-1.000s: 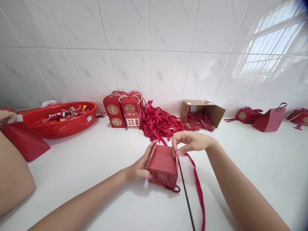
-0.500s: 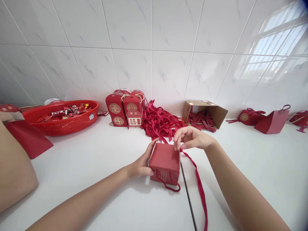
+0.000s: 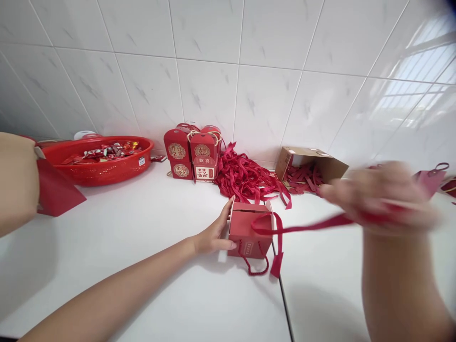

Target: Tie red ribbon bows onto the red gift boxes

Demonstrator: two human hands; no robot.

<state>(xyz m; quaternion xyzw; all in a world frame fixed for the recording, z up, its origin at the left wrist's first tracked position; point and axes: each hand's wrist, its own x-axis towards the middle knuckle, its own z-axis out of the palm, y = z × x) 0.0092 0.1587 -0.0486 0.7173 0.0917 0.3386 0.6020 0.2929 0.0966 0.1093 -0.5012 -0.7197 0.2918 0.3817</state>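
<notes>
A small red gift box (image 3: 251, 225) with a twisted red cord handle (image 3: 256, 271) stands on the white table. My left hand (image 3: 215, 237) holds its left side, thumb on the near face and fingers behind. Raised to the right, my right hand (image 3: 384, 199) is smeared by motion but closed round a dark red ribbon (image 3: 313, 226). From that hand the ribbon runs left, loops at the box's right side and hangs down beside it. Just behind the box lies a tangled heap of red ribbons (image 3: 245, 173).
At the left is a red plastic basin (image 3: 107, 173) with wrapped sweets. Decorated red boxes (image 3: 190, 154) are stacked by the tiled wall. An open cardboard box (image 3: 302, 156) holds red strips. A red paper box (image 3: 60, 192) is beside another person's arm (image 3: 17, 185) at far left.
My right hand has moved away from the box to the right, pulling the ribbon with it. My left hand stays on the box. The view has shifted slightly.
</notes>
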